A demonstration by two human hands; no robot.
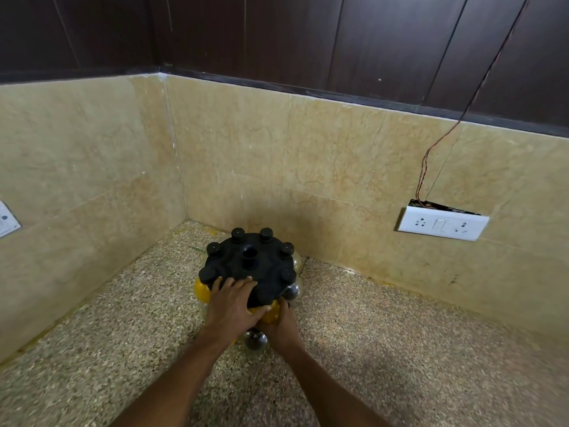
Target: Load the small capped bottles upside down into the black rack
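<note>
A round black rack (243, 269) stands on the speckled counter in the corner. Several black caps (238, 234) stick up around its top, and a short open tube (250, 253) rises in the middle. Small bottles hang around its underside: a yellow one (200, 290) at the left and clear ones (292, 291) at the right. My left hand (229, 306) lies over the rack's near edge, fingers on top and thumb below. My right hand (283, 329) grips a yellow bottle (271, 314) at the rack's near rim. A clear bottle (254, 341) sits just below my hands.
Beige marble walls meet in a corner right behind the rack. A white socket plate (443, 224) hangs loose on the right wall with thin wires (431, 155) running up from it. Another white plate (7, 221) is on the left wall.
</note>
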